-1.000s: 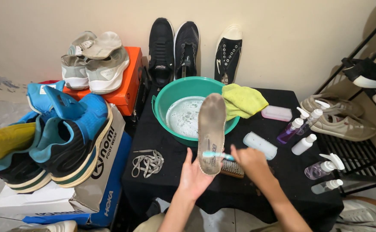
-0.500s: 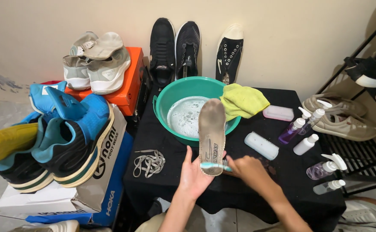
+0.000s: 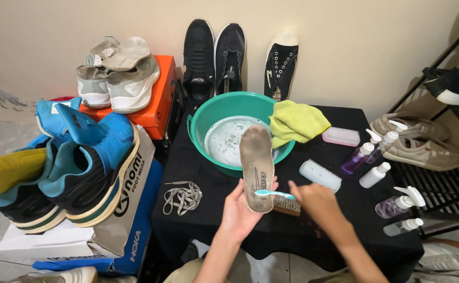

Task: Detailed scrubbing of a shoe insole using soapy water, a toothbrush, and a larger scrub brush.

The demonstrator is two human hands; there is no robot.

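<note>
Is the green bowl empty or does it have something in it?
Not empty. The green bowl holds foamy white water low inside; most of its wall shows above it.

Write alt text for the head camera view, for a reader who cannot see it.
The left hand holds a dirty shoe insole upright while the right hand presses a light-blue toothbrush across its heel end. Behind sit a green basin of soapy water and a yellow cloth, on a black-covered table among shoes.

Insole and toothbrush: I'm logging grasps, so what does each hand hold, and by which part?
The left hand holds the insole at its heel end. The right hand holds the toothbrush by its handle.
</note>
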